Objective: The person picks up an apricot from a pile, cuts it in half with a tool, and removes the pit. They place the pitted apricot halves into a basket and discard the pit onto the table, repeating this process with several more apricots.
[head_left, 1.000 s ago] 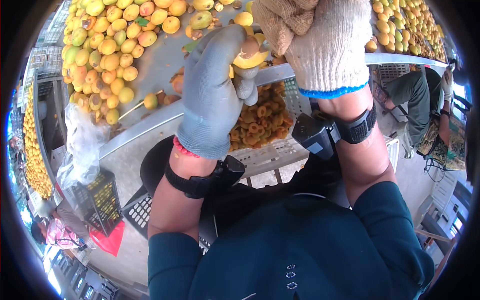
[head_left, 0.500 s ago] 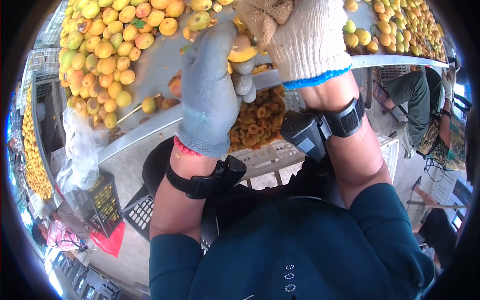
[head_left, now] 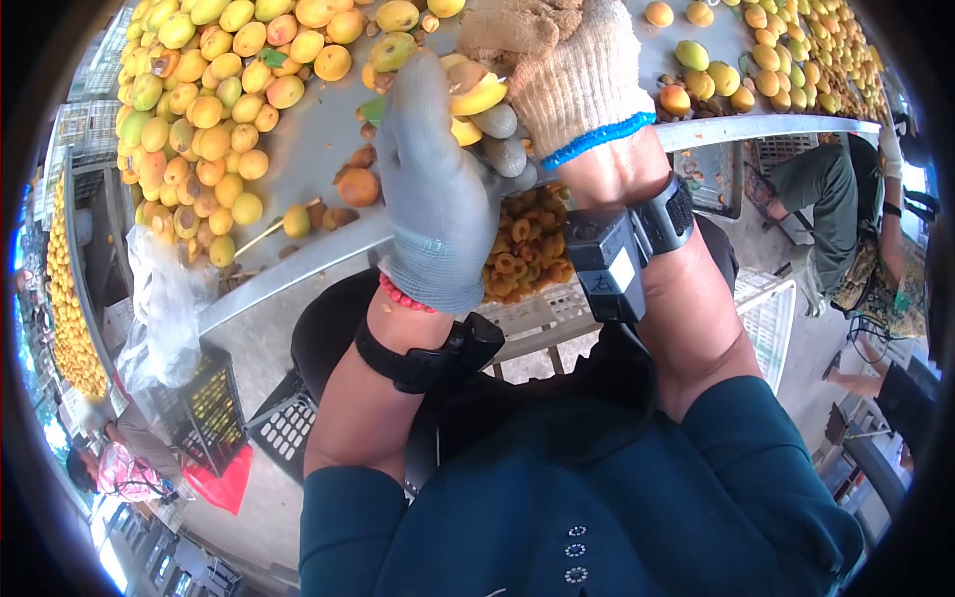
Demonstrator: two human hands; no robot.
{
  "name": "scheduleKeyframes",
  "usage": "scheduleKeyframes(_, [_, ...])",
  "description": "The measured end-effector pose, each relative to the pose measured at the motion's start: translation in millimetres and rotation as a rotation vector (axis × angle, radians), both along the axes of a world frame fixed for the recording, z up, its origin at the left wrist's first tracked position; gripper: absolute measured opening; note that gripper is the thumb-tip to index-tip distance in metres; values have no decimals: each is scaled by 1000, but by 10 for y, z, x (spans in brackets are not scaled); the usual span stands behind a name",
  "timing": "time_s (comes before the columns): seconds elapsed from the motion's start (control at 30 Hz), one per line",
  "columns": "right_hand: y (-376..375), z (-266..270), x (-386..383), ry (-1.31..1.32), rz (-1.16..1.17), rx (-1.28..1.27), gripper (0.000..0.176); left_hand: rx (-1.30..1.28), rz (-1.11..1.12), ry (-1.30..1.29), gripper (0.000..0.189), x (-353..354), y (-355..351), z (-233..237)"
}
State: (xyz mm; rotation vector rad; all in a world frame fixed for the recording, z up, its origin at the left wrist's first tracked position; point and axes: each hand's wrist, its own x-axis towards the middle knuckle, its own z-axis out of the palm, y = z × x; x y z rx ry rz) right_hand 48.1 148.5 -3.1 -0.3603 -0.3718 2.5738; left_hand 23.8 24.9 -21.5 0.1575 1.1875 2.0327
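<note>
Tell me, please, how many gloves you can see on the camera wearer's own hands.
2: a grey glove on the left hand, and a white glove on the right hand. Any worn underneath would be hidden.

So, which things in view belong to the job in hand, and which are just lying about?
Likely job: left hand, right hand, held fruit, fruit pile, table, fruit pieces, white crate.
Likely lying about: clear plastic bag, red material, green leaf.
</note>
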Motion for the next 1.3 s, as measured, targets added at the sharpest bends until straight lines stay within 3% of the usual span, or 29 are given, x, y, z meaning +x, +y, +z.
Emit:
scheduleKeyframes(0.07, [-3,11,4,-19,-9,20,39,11,17,9,39,13,7,-2])
scheduleKeyframes(0.13, [15,14,6,-46,-22,42,39,-44,26,200,36,-38,-2,-204])
scheduleKeyframes(0.27, [-11,163,174,-250,-71,157,39,-97,-30,437,24,-71,-64,47])
scheduleKeyframes(0.37, [-95,434,421,-521,-82,208,39,-100,98,947,19,-138,-68,-9])
scheduleKeyframes(0.4, [-106,483,474,-546,-76,208,39,-231,108,1136,22,-127,-94,-15])
scheduleKeyframes(0.5, [-13,495,425,-268,18,209,37,-110,200,1418,25,-88,11,-107])
scheduleKeyframes(0.63, [111,408,279,110,119,221,34,-123,-47,719,25,108,5,-31])
scheduleKeyframes(0.87, [43,218,42,133,73,116,28,46,-105,348,27,-17,40,-149])
scheduleKeyframes(1.0, [-17,78,-139,79,33,111,25,260,-117,-69,25,-182,115,-421])
scheduleKeyframes(1.07, [7,39,-175,34,-10,145,23,214,-115,-122,27,-246,78,-428])
scheduleKeyframes(1.13, [83,29,-191,-73,-106,247,22,22,-95,-14,30,-345,27,-305])
scheduleKeyframes(1.23, [205,52,-221,-389,-293,474,20,-21,111,32,34,-429,72,-198])
scheduleKeyframes(1.3, [248,23,-129,-577,-359,921,20,-79,93,312,33,-545,-24,-246])
